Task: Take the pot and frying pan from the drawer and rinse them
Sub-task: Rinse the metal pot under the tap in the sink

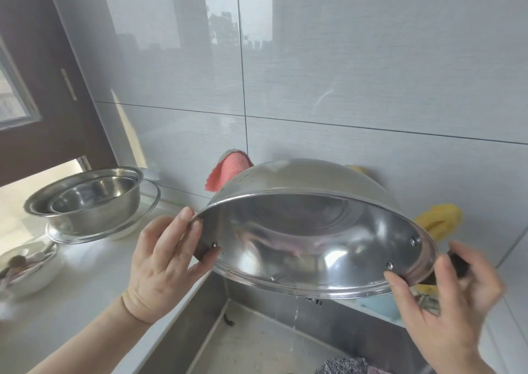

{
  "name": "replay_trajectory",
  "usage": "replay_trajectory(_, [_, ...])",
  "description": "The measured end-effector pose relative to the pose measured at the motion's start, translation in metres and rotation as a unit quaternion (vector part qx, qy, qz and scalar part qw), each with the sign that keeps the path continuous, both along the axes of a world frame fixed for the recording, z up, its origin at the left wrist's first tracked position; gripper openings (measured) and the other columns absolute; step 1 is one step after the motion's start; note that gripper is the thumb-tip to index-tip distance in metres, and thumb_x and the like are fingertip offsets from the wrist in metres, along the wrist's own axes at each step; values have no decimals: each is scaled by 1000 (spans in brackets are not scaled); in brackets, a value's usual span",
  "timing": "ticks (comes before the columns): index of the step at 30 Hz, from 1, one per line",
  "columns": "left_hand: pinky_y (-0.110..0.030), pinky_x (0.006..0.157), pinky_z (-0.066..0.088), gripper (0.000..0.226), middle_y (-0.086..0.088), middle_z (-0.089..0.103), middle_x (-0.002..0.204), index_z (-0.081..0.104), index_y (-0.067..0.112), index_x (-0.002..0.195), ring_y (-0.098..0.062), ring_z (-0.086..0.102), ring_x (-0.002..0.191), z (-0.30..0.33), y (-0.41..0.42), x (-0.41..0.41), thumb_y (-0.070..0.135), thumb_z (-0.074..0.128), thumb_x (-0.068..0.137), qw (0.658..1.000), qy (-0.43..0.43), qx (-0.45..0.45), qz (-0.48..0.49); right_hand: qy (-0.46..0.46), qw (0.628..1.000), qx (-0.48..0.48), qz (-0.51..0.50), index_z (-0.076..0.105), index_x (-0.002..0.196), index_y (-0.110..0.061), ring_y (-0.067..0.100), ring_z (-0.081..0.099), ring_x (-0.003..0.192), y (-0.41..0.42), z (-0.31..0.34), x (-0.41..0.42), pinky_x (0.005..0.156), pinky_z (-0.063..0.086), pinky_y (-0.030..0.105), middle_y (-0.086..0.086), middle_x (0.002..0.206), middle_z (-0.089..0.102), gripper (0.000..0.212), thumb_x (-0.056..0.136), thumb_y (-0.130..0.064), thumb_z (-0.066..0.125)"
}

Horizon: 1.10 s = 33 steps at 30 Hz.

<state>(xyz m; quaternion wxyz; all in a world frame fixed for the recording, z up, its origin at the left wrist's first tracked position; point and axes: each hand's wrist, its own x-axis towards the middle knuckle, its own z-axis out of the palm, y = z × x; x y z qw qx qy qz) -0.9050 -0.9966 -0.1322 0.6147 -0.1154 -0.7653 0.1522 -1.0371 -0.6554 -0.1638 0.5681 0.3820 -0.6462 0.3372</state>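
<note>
Your left hand (168,259) is curled round the near-left edge of the pot (314,239), thumb up on the rim and fingers wrapped behind where a dark side handle seems to sit, though the hand hides most of it. Your right hand (451,296) grips the opposite side, thumb pressed on the rim just under a rivet and fingers closed about the dark handle (457,262); it is motion-blurred, so the exact finger placement is hard to read. Between your hands the steel pot is tipped nearly upside down, its mouth facing you and downward, and a thin stream of water (295,313) falls from its lowest edge into the sink (257,342) directly below. I judge you are draining the pot after rinsing it, so that half looks close to finished. No frying pan shows anywhere, so it likely remains to be fetched and rinsed. Beyond your left hand, on the counter (85,288), stand nested steel bowls (85,199) on a glass dish, and nearer you a white bowl (28,270) holding utensils. Behind the pot a pink cloth (228,170) hangs on the tiled wall, and past your right hand something yellow (440,222), possibly a glove. A scouring pad (343,366) lies in the sink below.
</note>
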Motion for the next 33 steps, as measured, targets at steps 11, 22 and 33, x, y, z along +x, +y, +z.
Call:
replay_trajectory(11, [-30, 106, 31, 97, -3, 14, 159, 20, 8, 149, -28, 35, 115, 7, 5, 6, 26, 77, 73, 1000, -4, -13, 0, -13, 1000, 14, 5, 36, 127, -17, 17, 35, 127, 8, 10, 6, 104, 37, 27, -7, 148, 16, 61, 78, -15, 72])
replay_trajectory(22, [-29, 108, 30, 93, -2, 15, 158, 22, 9, 149, -36, 47, 100, 15, 14, 12, 29, 75, 76, 1000, -21, 10, 14, -37, 999, 17, 26, 31, 142, -28, 9, 32, 131, 16, 25, 8, 107, 33, 23, 29, 118, 33, 78, 76, -14, 70])
replay_trajectory(33, [-35, 99, 34, 72, -11, 26, 151, 35, 2, 135, -39, 47, 98, 5, 16, 13, 28, 71, 78, 998, -42, 26, 33, -71, 996, 46, 20, 33, 137, -22, 17, 37, 131, 18, 16, 3, 107, 37, 28, 22, 127, 35, 68, 80, -19, 69])
